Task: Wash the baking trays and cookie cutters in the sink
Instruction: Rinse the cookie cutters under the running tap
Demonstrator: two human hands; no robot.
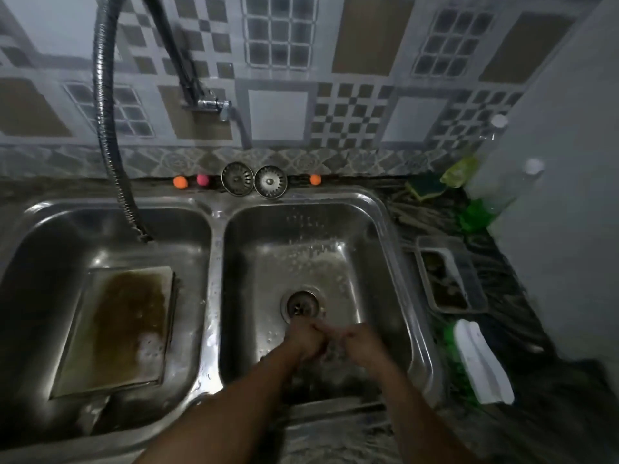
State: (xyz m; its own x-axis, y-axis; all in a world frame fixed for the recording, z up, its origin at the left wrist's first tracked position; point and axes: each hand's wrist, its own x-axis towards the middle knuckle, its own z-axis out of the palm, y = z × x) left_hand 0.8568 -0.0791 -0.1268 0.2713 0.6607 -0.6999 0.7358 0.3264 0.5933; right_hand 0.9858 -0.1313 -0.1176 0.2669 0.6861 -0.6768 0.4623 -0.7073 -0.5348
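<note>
The sink (216,249) has 2 basins. In the left basin (40,246) a tray (124,326) lies tilted, its far edge propped against the wall, with brown water and some suds pooled in it. The hose (107,128) hangs down to the far side of that basin, well apart from the hands.

Left hand (306,341) and right hand (358,341) meet low in the right basin (368,236), just near of the open drain (303,304). Their fingers are curled and touching each other. Blur hides whether they pinch something small or only rub together, so I cannot tell. No cookie cutter shows clearly anywhere.

Main risk, as I judge it: both strainers (237,179) sit on the far rim, so the drain is unguarded. If a small cutter is in those wet fingers, a slip would likely drop it at or into the hole. The propped tray could also slide flat and slop dirty water over the divider. With the hose on the left, rinsing here means a reach across.
</note>
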